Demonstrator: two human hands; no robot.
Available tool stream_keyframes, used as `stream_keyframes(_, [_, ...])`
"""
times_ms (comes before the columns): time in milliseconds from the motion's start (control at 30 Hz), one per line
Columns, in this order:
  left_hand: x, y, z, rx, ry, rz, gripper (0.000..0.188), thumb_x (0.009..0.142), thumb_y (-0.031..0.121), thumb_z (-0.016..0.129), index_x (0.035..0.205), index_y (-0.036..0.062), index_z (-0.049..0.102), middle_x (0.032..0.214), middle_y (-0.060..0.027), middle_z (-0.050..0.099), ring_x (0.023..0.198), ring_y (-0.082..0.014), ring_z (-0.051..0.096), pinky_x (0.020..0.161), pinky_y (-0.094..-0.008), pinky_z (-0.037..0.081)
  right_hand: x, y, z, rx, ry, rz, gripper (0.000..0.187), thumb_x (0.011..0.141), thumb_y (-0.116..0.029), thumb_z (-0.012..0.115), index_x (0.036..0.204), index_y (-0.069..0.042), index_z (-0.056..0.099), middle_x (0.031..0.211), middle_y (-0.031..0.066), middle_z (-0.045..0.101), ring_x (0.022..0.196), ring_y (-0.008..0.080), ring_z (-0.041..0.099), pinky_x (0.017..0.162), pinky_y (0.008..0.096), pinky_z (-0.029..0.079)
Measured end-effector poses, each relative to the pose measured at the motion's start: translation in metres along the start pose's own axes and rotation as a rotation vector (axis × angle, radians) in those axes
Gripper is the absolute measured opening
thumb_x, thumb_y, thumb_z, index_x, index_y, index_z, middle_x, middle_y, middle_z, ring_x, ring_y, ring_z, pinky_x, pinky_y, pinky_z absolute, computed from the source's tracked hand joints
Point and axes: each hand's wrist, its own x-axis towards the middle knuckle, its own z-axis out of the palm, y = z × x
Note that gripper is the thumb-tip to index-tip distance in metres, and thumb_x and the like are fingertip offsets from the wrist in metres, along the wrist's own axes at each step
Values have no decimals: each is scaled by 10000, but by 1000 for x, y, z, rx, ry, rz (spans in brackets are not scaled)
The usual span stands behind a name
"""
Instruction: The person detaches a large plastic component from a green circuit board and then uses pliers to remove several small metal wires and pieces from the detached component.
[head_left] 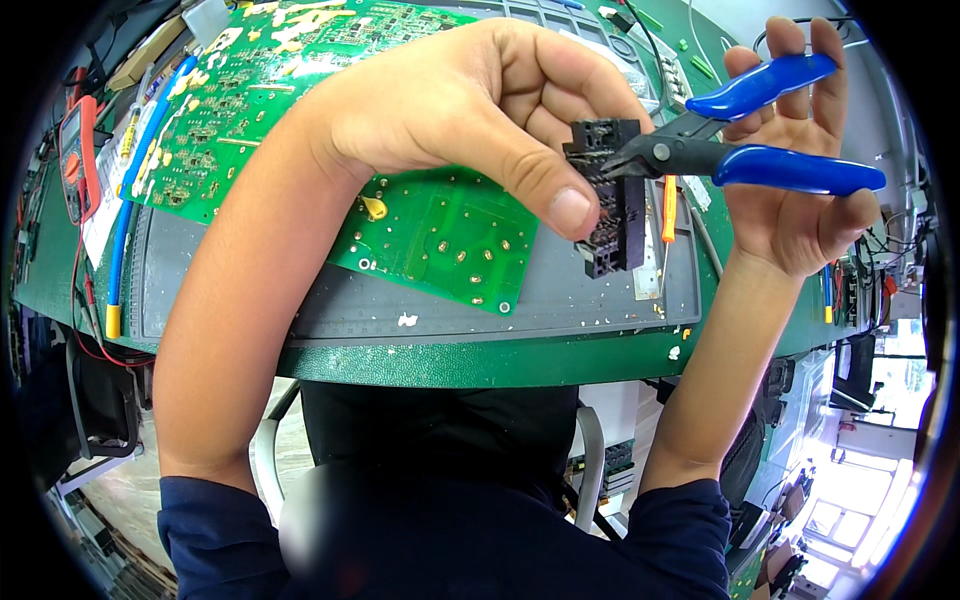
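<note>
My left hand (450, 105) is closed on a black plastic connector block (628, 225) with rows of slots and pins, held upright between thumb and fingers above the mat. In my right hand (785, 225) is a pair of side cutters (800, 172) with blue handles. The handles are spread apart, and the fingers curl loosely about them. At the block's slotted face, near my left thumb, the dark jaws meet the pins; whether they grip one is too small to tell. Beneath my left wrist lies a green circuit board (440, 245) with a yellow part on it.
A larger green circuit board (185, 165), dotted with cream-coloured patches, lies behind my left forearm. On the grey mat (380, 322) are white scraps and an orange-handled tool (668, 212). A red multimeter (73, 165) and blue rods (117, 265) are at the left.
</note>
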Motion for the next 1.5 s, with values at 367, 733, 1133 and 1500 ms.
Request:
stream_keyframes(367, [0, 0, 0, 11, 4, 17, 540, 494, 77, 797, 963, -6, 544, 886, -134, 601, 852, -230, 600, 749, -307, 493, -1, 1, -1, -24, 20, -9, 1000, 557, -470, 727, 1287, -7, 223, 1274, 203, 340, 1109, 356, 431, 915, 375, 382])
stream_keyframes(733, [1, 1, 1, 28, -1, -2, 539, 487, 81, 800, 953, -12, 546, 873, -146, 606, 840, -219, 602, 759, -301, 486, -2, -2, 2, -63, 41, 0, 976, 569, -453, 728, 1284, -8, 234, 1262, 206, 355, 1097, 354, 443, 881, 374, 417])
stream_keyframes(1133, [-1, 0, 1, 34, 16, 0, 513, 493, 38, 782, 949, -6, 552, 889, -124, 600, 850, -225, 602, 743, -306, 495, 0, -1, 2, 6, 28, 5, 994, 566, -442, 736, 1292, -8, 212, 1288, 199, 316, 1132, 338, 409, 906, 389, 394])
stream_keyframes(1500, [1, -22, -10, -84, -40, 163, 556, 510, 94, 795, 985, -1, 521, 885, -160, 606, 821, -199, 611, 746, -286, 495, -1, -3, -3, 48, 18, 37, 1018, 541, -473, 718, 1295, -19, 206, 1280, 189, 340, 1129, 324, 420, 866, 408, 419])
